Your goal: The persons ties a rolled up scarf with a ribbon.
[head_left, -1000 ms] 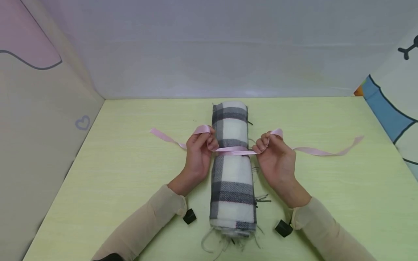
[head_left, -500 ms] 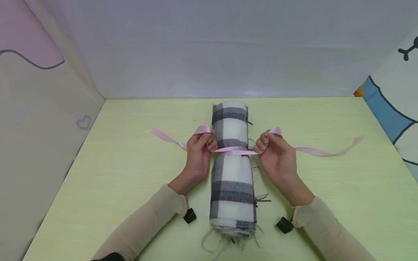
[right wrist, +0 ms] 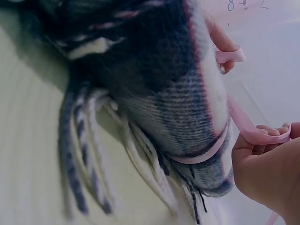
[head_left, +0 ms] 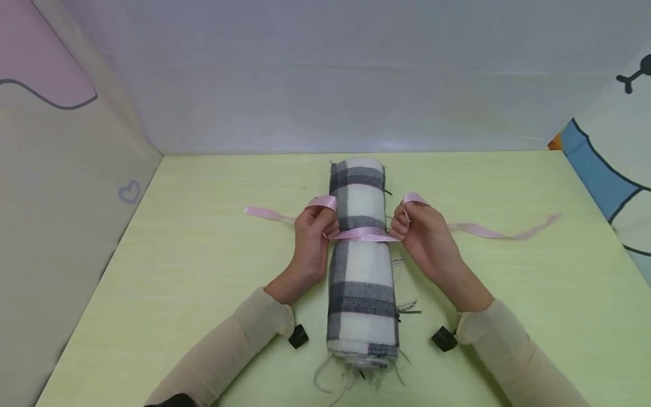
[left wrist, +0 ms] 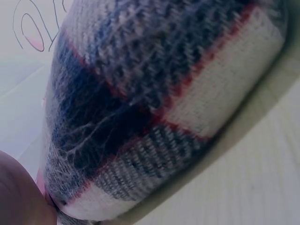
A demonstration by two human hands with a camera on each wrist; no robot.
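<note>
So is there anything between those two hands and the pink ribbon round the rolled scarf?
No, nothing visible. The left hand and the right hand each already pinch the pink ribbon in their grip, one on either side of the rolled plaid scarf, with the ribbon crossing over its top between them.
</note>
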